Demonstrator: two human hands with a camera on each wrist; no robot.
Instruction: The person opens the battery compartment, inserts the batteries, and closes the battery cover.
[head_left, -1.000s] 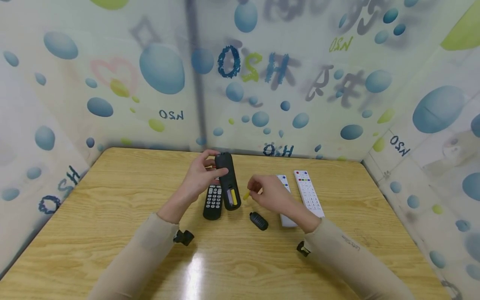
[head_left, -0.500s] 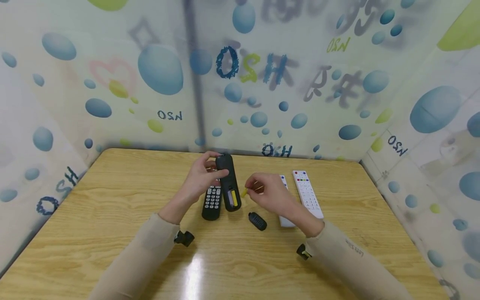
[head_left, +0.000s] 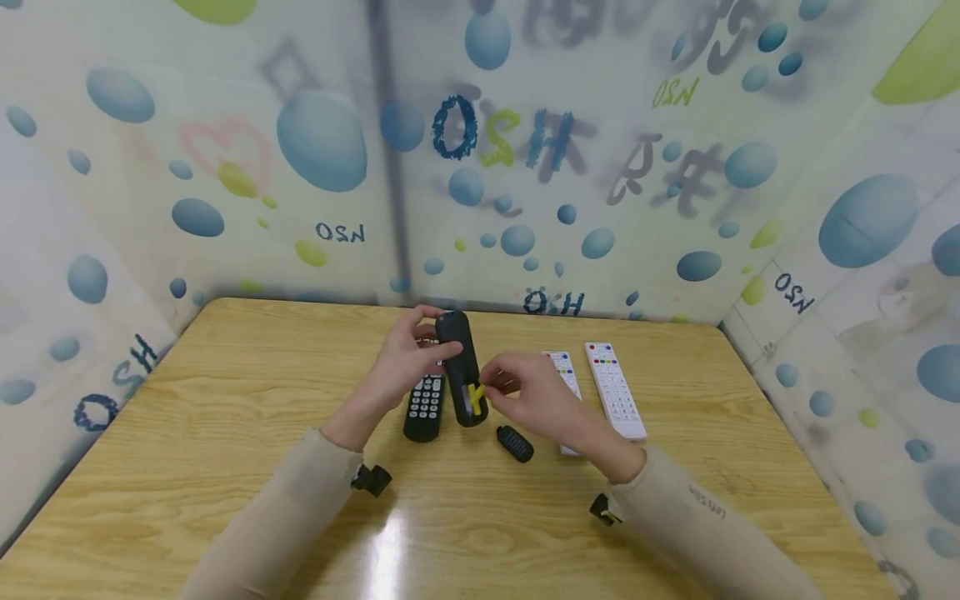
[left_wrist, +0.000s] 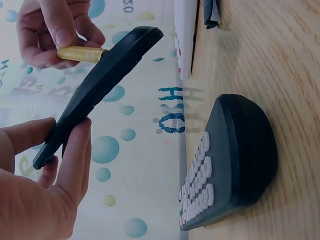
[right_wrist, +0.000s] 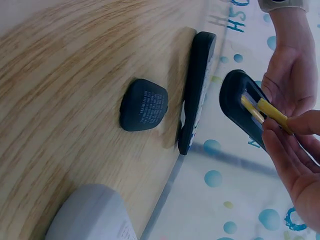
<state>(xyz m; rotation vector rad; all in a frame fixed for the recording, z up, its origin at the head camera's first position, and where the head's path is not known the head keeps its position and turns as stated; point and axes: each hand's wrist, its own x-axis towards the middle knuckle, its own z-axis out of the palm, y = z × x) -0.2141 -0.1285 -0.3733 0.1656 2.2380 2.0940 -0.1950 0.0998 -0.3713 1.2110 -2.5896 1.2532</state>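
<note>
My left hand (head_left: 403, 357) grips a black remote control (head_left: 457, 350) by its upper part, back side up and raised off the table. Its battery compartment lies uncovered at the lower end. One yellow battery (right_wrist: 250, 107) sits inside, as the right wrist view shows. Between thumb and fingers my right hand (head_left: 531, 390) pinches another yellow battery (right_wrist: 273, 114). That battery is tilted, with its far end at the compartment opening; whether it touches the contacts I cannot tell. The black battery cover (head_left: 515, 443) lies on the table below my right hand.
A second black remote (head_left: 424, 408), keys up, lies under and left of the held one. To the right are two white remotes, the outer one (head_left: 616, 392) in full view, the inner one (head_left: 564, 367) partly behind my right forearm. The wooden table (head_left: 300, 500) meets a patterned wall behind.
My right hand has moved left with its battery, from beside the remote to over the compartment. The left hand has shifted the remote slightly down and right.
</note>
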